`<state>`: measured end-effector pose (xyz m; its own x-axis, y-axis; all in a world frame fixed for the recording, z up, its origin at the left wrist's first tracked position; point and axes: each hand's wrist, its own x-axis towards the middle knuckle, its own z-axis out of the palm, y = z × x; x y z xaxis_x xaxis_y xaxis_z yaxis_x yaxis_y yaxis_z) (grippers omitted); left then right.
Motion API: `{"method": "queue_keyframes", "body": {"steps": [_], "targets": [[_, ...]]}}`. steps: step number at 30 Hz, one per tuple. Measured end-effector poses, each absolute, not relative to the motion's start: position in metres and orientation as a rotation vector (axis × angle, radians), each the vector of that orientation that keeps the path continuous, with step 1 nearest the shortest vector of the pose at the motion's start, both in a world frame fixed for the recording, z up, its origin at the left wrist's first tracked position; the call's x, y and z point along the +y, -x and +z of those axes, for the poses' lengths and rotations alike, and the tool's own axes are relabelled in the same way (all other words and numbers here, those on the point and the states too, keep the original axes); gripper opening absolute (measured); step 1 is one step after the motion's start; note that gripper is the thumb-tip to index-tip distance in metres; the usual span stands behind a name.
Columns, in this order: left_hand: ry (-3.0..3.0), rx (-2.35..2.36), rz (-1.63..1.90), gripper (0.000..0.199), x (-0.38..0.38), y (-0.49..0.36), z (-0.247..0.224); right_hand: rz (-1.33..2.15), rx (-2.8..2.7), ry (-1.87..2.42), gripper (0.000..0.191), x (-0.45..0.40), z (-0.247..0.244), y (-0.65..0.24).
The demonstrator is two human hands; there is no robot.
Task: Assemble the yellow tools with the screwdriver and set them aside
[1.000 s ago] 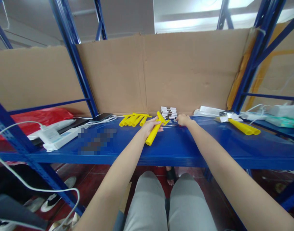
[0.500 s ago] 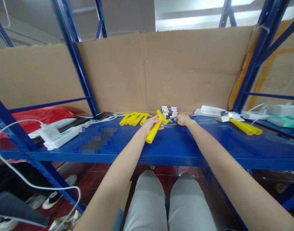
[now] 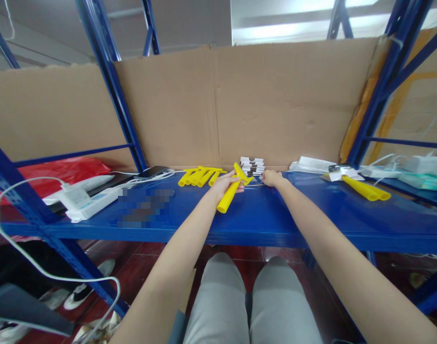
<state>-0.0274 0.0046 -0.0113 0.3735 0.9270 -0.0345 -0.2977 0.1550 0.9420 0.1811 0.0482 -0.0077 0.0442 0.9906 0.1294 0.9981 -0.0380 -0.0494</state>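
My left hand [image 3: 223, 185] is wrapped round a yellow handle [image 3: 227, 198], its wide hollow end toward me and its forked head pointing to the back. My right hand [image 3: 271, 178] is closed low over the blue shelf, beside a few small shiny pieces [image 3: 254, 181]; what its fingers hold, if anything, is too small to make out. Just behind both hands stands a stack of small white pieces with dark marks [image 3: 252, 166]. Several more yellow handles [image 3: 200, 177] lie side by side to the left of my left hand.
Cardboard [image 3: 275, 105] walls the back of the blue shelf [image 3: 189, 215]. At the left are a white power strip [image 3: 92, 205], cables and a red bag [image 3: 78, 167]. Two yellow handles with a metal blade [image 3: 365, 188] lie at the right, near a white packet [image 3: 311, 165].
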Motion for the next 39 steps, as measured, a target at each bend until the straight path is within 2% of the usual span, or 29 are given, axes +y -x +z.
{"method": "queue_keyframes", "body": {"steps": [10, 20, 25, 31, 39], "targets": [[-1.089, 0.784, 1.011, 0.068, 0.002, 0.027, -0.009, -0.079, -2.029, 2.181, 0.036, 0.047, -0.012, -0.182], [-1.056, 0.788, 1.016, 0.074, 0.005, 0.029, -0.012, -0.099, -1.868, 1.838, 0.022, 0.044, -0.013, -0.190], [-1.087, 0.810, 1.005, 0.067, 0.006, 0.029, -0.013, 0.065, -1.766, 1.644, 0.016, 0.043, -0.012, -0.191], [-1.069, 0.834, 0.986, 0.070, 0.001, 0.029, -0.012, 0.360, -1.707, 1.440, 0.017, 0.044, -0.014, -0.181], [-1.061, 0.848, 0.967, 0.071, 0.000, 0.030, -0.012, 0.442, -1.702, 1.420, 0.018, 0.039, -0.013, -0.166]]}}
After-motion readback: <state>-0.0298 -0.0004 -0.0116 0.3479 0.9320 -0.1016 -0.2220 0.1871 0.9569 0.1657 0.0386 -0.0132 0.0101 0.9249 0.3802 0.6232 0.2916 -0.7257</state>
